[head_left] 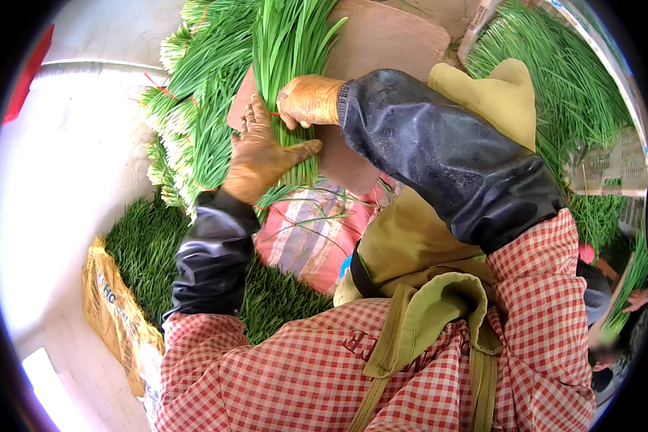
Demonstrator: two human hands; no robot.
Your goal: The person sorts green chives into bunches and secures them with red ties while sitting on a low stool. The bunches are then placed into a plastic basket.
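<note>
A bundle of long green chives lies across a flat brown board in front of me. My left hand rests along the bundle's near left side, fingers stretched out and the thumb reaching over the stalks. Just beyond it, my right hand is closed at the bundle's middle, its fingers curled at a red tie that shows between the two hands. The fingertips of the right hand are partly hidden. Black sleeve covers reach from my wrists up both forearms.
Tied chive bundles are piled left of the board. A yellow sack of dark green chives stands at lower left, and a striped sack lies below the board. At right are loose chives, a crate and another person's hand.
</note>
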